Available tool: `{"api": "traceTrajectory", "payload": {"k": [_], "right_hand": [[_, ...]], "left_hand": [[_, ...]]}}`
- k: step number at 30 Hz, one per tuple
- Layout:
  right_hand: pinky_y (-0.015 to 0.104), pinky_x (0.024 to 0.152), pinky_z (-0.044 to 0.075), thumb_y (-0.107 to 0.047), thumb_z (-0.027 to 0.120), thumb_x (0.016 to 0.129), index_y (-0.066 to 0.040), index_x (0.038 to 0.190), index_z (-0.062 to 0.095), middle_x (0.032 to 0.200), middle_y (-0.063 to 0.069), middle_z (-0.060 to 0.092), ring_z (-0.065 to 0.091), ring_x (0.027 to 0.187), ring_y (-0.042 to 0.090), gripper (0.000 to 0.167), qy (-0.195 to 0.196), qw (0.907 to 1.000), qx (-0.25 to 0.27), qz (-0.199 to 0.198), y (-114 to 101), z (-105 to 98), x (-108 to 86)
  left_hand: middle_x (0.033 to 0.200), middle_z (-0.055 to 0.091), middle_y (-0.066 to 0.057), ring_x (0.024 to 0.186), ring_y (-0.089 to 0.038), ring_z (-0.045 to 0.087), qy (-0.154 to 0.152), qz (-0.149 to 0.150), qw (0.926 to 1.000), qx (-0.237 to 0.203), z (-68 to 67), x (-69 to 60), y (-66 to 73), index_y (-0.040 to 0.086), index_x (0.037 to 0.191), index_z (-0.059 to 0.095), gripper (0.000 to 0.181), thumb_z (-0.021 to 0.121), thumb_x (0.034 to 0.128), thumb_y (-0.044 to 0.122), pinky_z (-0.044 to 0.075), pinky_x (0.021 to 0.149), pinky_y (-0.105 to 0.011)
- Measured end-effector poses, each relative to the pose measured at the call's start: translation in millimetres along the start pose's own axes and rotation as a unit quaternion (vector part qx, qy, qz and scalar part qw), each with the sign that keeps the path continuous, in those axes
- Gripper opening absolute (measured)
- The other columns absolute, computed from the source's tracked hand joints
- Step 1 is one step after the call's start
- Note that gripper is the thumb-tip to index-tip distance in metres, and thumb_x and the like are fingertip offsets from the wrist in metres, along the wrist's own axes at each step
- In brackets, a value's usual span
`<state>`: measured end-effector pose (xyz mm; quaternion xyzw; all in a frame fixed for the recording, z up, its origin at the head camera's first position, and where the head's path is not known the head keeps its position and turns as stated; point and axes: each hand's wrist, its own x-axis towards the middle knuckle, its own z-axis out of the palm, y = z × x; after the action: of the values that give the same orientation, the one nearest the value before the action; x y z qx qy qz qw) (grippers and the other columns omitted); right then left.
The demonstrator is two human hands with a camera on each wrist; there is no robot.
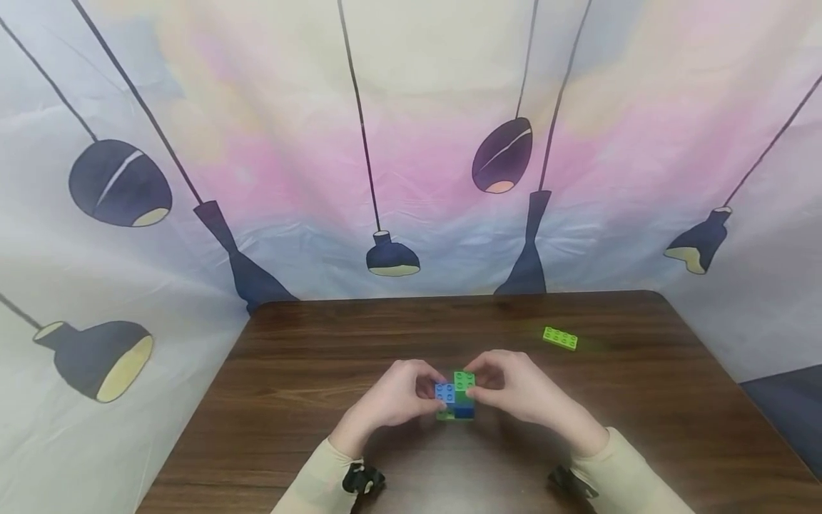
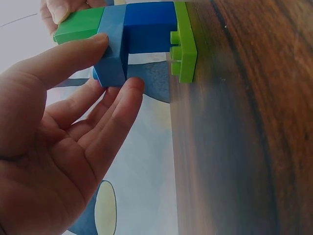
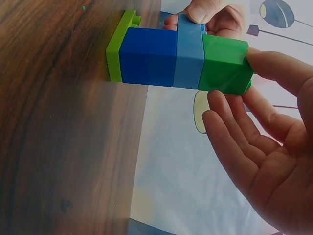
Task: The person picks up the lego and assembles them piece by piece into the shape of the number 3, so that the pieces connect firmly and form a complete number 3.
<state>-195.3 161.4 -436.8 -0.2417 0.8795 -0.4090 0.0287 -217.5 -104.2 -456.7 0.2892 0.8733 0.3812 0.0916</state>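
A stack of toy building bricks stands on the table between both hands. At its base lies a lime-green plate (image 2: pixel 187 44), its studs partly bare on the left. On that sits a dark blue brick (image 3: pixel 148 56), then a light blue plate (image 2: pixel 111 54) that juts out to the left. A green brick (image 3: pixel 225 63) is at the top right. My left hand (image 1: pixel 401 396) pinches the jutting end of the light blue plate between thumb and fingers. My right hand (image 1: pixel 516 389) holds the green brick with its thumb and index finger, the other fingers extended below.
Another lime-green plate (image 1: pixel 560 338) with studs lies apart on the wooden table (image 1: pixel 308 357), back right of the hands. Behind the table hangs a cloth backdrop (image 1: pixel 437 86) printed with lamps. Wrist-worn dark devices (image 1: pixel 363 479) sit under the sleeves.
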Motion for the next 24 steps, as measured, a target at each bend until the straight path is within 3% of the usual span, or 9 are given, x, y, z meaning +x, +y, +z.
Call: {"api": "traceTrajectory", "payload": {"k": [7, 15, 24], "right_hand": [[0.029, 0.08, 0.059, -0.025, 0.087, 0.093, -0.017, 0.115, 0.076, 0.102, -0.011, 0.073, 0.07, 0.089, 0.006, 0.026, -0.004, 1.0, -0.004, -0.001, 1, 1, 1.2], [0.03, 0.08, 0.058, -0.025, 0.086, 0.093, -0.017, 0.115, 0.076, 0.101, -0.012, 0.072, 0.069, 0.088, 0.005, 0.026, 0.001, 1.0, -0.008, -0.001, 2, 0, 3.1], [0.03, 0.081, 0.059, -0.026, 0.086, 0.093, -0.017, 0.115, 0.077, 0.1, -0.012, 0.072, 0.069, 0.089, 0.006, 0.026, 0.003, 1.0, -0.004, 0.005, 1, 0, 0.6]], "left_hand": [[0.099, 0.072, 0.008, 0.084, -0.006, 0.069, 0.002, 0.006, 0.9996, -0.028, -0.3, -3.1, -6.4, 0.012, 0.114, 0.079, 0.029, 0.091, 0.0876, 0.017, 0.059, 0.075, -0.026], [0.101, 0.078, -0.001, 0.092, -0.016, 0.076, 0.012, -0.025, 0.9908, -0.132, 0.3, -5.2, -13.8, 0.006, 0.117, 0.078, 0.032, 0.09, 0.0887, 0.014, 0.062, 0.08, -0.03], [0.105, 0.078, -0.006, 0.094, -0.019, 0.077, 0.011, -0.039, 0.9872, -0.154, 0.7, -6.0, -11.1, 0.002, 0.114, 0.078, 0.031, 0.09, 0.0876, 0.011, 0.063, 0.082, -0.033]]}}
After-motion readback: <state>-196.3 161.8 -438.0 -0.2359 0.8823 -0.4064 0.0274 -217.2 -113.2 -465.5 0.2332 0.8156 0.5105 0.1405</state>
